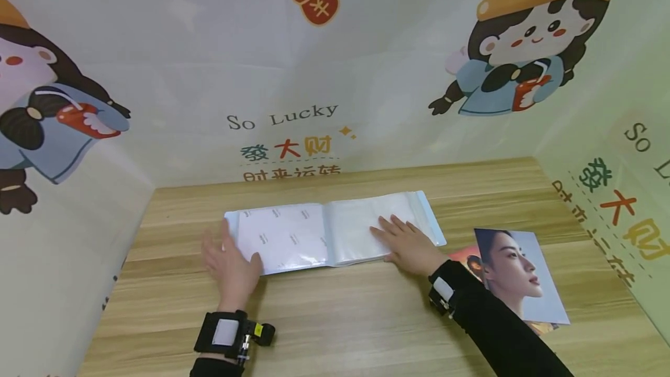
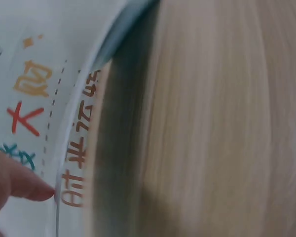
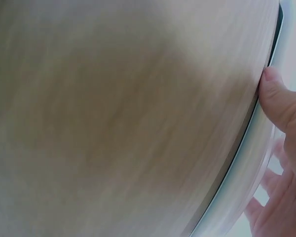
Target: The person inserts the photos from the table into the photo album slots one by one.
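Note:
A photo album (image 1: pixel 285 234) with clear sleeves lies spread on the wooden table. Its left page shows a white sheet with small grey print; the right page is a blank, translucent sleeve. At the album's left edge is my left hand (image 1: pixel 232 269), fingers extended and thumb at the lower corner. My right hand (image 1: pixel 410 246) rests on the right page with its fingers spread. In the right wrist view, the right thumb (image 3: pixel 281 101) lies along the album's near edge. The left wrist view catches only a fingertip (image 2: pixel 32 187) of the left hand beside the album's edge.
To the right, a portrait photo (image 1: pixel 515 272) overlaps an orange-red print (image 1: pixel 466 258), partly under the right forearm. Printed cloth walls (image 1: pixel 387 103) enclose the table (image 1: pixel 340 319) at the back and both sides.

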`<state>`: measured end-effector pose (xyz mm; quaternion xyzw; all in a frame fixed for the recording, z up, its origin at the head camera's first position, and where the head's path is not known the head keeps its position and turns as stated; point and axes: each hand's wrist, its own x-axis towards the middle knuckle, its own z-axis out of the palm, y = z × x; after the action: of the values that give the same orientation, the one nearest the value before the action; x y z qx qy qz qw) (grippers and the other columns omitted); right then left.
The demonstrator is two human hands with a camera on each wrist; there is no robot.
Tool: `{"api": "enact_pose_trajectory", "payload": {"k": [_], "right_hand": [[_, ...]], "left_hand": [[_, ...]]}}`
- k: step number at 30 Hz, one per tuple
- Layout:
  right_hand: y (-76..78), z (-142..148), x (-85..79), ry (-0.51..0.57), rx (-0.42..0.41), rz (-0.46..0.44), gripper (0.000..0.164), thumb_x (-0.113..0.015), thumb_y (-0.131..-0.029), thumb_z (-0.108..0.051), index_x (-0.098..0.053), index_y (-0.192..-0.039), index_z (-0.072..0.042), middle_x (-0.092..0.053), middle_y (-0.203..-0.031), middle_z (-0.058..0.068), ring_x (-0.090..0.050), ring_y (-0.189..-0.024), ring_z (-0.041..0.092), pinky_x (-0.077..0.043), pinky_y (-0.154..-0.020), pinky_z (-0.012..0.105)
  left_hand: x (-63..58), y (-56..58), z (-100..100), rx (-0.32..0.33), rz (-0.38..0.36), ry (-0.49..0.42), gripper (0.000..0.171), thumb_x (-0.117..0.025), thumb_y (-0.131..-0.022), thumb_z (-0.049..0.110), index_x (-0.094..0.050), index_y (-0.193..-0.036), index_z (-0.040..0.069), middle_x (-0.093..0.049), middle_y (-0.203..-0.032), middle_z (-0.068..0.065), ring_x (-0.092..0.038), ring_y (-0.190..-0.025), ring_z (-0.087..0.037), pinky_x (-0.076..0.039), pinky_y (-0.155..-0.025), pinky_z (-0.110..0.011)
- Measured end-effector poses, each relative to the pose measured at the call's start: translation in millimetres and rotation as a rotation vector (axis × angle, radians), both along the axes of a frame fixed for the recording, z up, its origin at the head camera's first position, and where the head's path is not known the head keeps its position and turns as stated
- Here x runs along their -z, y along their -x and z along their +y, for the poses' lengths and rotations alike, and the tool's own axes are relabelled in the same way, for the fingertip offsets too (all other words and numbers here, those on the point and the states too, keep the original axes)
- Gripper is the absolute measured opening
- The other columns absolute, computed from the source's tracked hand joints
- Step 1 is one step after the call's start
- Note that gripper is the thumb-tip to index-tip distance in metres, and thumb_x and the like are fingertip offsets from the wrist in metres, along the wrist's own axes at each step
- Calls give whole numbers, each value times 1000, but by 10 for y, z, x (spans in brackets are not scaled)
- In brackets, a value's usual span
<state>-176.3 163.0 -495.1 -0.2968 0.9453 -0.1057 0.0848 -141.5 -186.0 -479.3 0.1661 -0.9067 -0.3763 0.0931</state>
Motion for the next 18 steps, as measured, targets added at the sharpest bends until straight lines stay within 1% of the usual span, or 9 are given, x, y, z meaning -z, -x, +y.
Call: {"api": "enact_pose_trajectory", "payload": {"k": [1,3,4,5,7,10,13,15,18], "right_hand": [[13,18,-6,-1,0,-7,66,-61,-97,-28,-34,-154,-11,-29,-162,19,-26,-150,44,-27,-119,60],[35,48,-19,1,-1,-10,65,-60,-97,-28,-34,-155,-11,-28,-163,18,-25,-150,44,-26,-120,60],[43,61,-24,1,-3,-4,65,-60,-97,-27,-35,-154,-10,-29,-162,19,-26,-150,44,-26,-119,61],[52,75,-25,3,-4,1,64,-60,-97,-27,-35,-154,-9,-30,-162,18,-26,-150,44,-27,-119,60],[63,113,-20,9,-5,17,63,-61,-97,-26,-37,-153,-8,-33,-161,18,-27,-149,44,-28,-119,60],[59,223,-2,28,0,49,65,-62,-95,-28,-40,-151,-4,-36,-158,20,-29,-148,45,-29,-118,59],[66,441,-24,71,33,71,73,-67,-91,-34,-40,-148,3,-37,-156,27,-29,-146,49,-29,-118,59],[103,658,-66,95,94,60,81,-72,-87,-36,-40,-146,9,-36,-153,33,-29,-144,53,-29,-117,61],[172,1083,-173,113,223,-25,90,-79,-81,-35,-37,-143,14,-35,-149,39,-28,-141,57,-29,-115,64]], "left_hand": [[0,11,32,103,-11,129,79,-57,-81,-6,-30,-154,6,-12,-162,-28,-12,-149,-50,-9,-119,-70],[-4,32,109,275,-15,308,61,-50,-85,-5,-48,-145,6,-29,-157,-29,-23,-146,-51,-15,-116,-72],[-2,37,148,338,-26,356,53,-48,-88,-2,-53,-140,6,-36,-154,-29,-29,-144,-51,-19,-115,-72],[3,40,184,378,-40,377,47,-47,-91,1,-57,-137,5,-41,-151,-29,-33,-142,-51,-23,-114,-72],[32,42,239,402,-88,384,40,-51,-96,14,-59,-133,2,-45,-147,-31,-37,-140,-53,-29,-112,-71],[97,36,266,398,-181,380,54,-60,-96,33,-54,-137,-1,-40,-150,-33,-34,-141,-54,-31,-110,-70],[164,33,257,413,-244,392,66,-67,-91,39,-49,-141,-2,-36,-152,-35,-32,-142,-55,-33,-108,-71],[190,29,242,419,-271,396,69,-69,-90,38,-47,-142,-1,-33,-153,-35,-29,-143,-55,-32,-108,-73],[201,28,231,416,-284,400,69,-70,-90,37,-47,-143,-1,-32,-154,-34,-28,-143,-56,-30,-108,-74]]}}
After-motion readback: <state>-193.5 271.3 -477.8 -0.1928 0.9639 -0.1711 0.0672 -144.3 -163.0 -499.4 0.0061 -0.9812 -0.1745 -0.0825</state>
